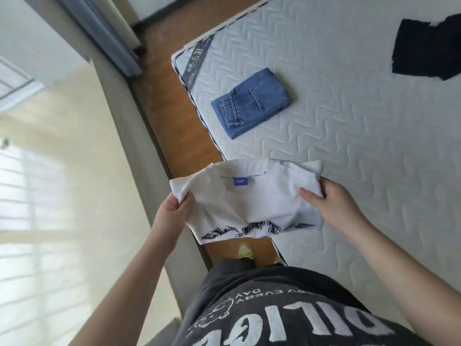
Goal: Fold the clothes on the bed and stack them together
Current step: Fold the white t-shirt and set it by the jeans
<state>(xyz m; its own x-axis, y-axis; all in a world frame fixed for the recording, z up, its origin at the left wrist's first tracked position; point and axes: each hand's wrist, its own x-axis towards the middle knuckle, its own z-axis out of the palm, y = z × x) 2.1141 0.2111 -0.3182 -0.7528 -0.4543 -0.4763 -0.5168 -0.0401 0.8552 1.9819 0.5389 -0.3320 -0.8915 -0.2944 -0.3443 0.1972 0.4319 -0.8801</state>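
Two hands hold one folded white T-shirt above the near edge of a bare mattress.

Three garments show: the white shirt in the air, one folded pair of blue jeans lying farther off on the mattress, and one dark garment at the far right, well apart. The left hand pinches the shirt's left corner; the right hand clamps its right side, thumb on top. A wooden floor runs along the left of the quilted mattress, a curtain and wall beyond.
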